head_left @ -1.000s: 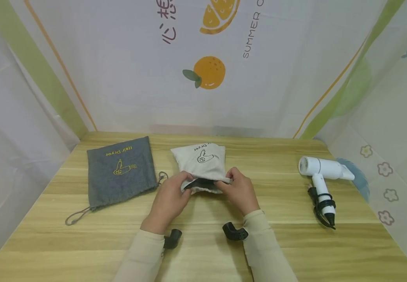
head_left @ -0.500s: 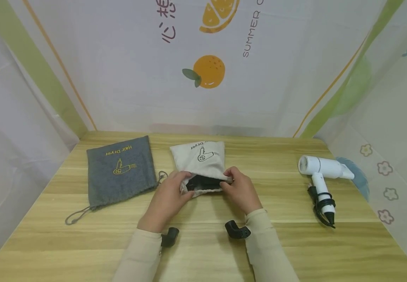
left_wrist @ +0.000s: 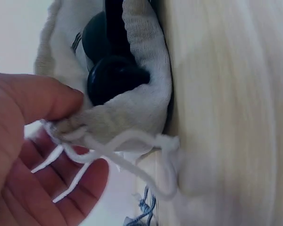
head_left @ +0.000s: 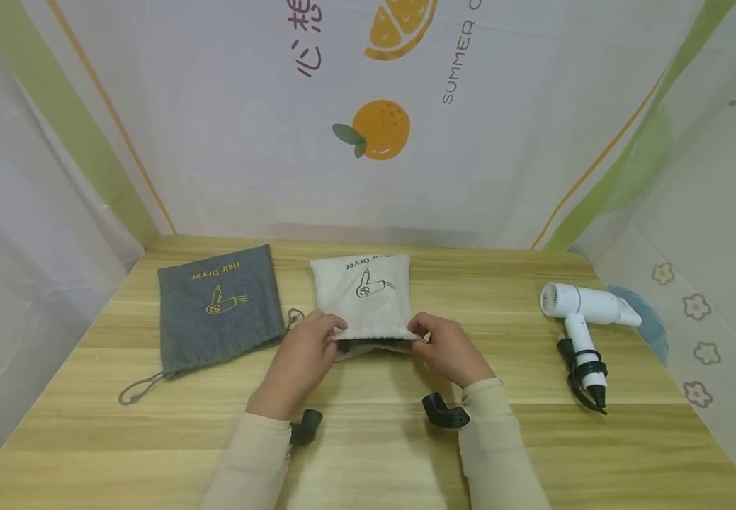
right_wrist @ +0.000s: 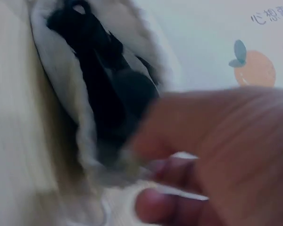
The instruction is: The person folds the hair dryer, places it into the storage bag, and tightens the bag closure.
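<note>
A light drawstring bag [head_left: 370, 301] printed with a hair dryer picture lies mid-table, its mouth towards me. My left hand [head_left: 300, 361] pinches the left corner of the mouth between thumb and fingers; a white cord [left_wrist: 127, 162] hangs there in the left wrist view. At the right corner, my right hand [head_left: 450, 347] pinches the rim, blurred in the right wrist view. Inside the bag sits a dark, glossy object [left_wrist: 115, 77] with rounded parts; most of it is hidden, and I cannot tell its kind.
On the left lies a grey drawstring bag [head_left: 217, 312] labelled Hair Dryer. A white hair dryer [head_left: 584, 304] with a black cord [head_left: 587, 368] wrapped round its handle lies at the right, by the table's edge. Printed curtains stand behind the wooden table [head_left: 368, 453].
The bag's mouth gaped wider half a second ago; now its upper edge is drawn straight and lower over the dark contents. My right hand has shifted slightly right and towards me.
</note>
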The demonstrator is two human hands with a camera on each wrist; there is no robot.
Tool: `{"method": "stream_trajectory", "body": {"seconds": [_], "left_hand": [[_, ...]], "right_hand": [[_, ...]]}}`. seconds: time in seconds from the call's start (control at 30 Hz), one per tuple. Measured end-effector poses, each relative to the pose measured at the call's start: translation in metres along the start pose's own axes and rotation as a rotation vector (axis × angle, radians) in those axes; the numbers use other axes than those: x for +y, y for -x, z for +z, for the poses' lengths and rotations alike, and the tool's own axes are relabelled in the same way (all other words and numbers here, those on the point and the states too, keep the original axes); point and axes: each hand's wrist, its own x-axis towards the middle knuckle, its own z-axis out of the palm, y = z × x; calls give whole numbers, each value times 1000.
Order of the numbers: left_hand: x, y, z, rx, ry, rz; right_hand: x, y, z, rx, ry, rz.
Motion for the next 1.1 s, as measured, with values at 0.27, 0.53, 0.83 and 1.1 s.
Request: {"method": "stream_trajectory", "body": {"seconds": [0.27, 0.53, 0.83, 1.1], "left_hand": [[-4, 6, -7, -149, -16, -145], [-1, 6, -1, -158, -66, -237], [-3, 9, -4, -225, -46, -215], [-9, 13, -17, -289, 36, -183]], "right_hand": [[10, 3, -5, -103, -14, 21], [9, 2, 2, -100, 57, 40], [6, 3, -6, 10, -11, 104], [12, 6, -5, -160, 55, 110]]}}
